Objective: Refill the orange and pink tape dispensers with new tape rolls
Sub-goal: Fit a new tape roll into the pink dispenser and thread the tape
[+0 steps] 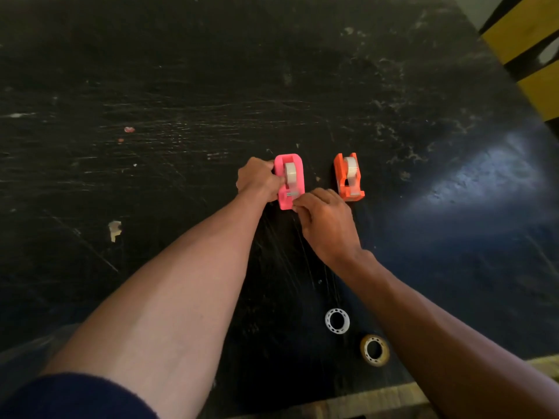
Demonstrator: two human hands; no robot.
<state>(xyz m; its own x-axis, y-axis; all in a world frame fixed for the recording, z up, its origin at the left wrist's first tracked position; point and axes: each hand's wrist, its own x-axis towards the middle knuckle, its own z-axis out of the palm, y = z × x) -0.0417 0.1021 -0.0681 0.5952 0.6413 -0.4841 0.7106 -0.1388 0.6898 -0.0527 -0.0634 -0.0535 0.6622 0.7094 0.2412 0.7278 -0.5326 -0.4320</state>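
Note:
A pink tape dispenser (pixel 298 164) stands on the black table (pixel 181 101) with a clear tape roll (pixel 291 173) seated in it. My left hand (pixel 257 179) grips the dispenser's left side. My right hand (pixel 326 219) pinches at the dispenser's near end by the cutter, apparently on the tape's loose end. To the right stands the orange tape dispenser (pixel 348 176), untouched, with a clear roll (pixel 351 167) in it. Near the table's front lie an empty white tape core (pixel 337 321) and a nearly spent yellowish roll (pixel 374 349).
The table top is scratched, with a paper scrap (pixel 115 229) at the left and a small pink fleck (pixel 129 129) further back. A yellow and black chair (pixel 526 40) stands past the right edge. A wooden edge (pixel 378 400) runs along the table's front.

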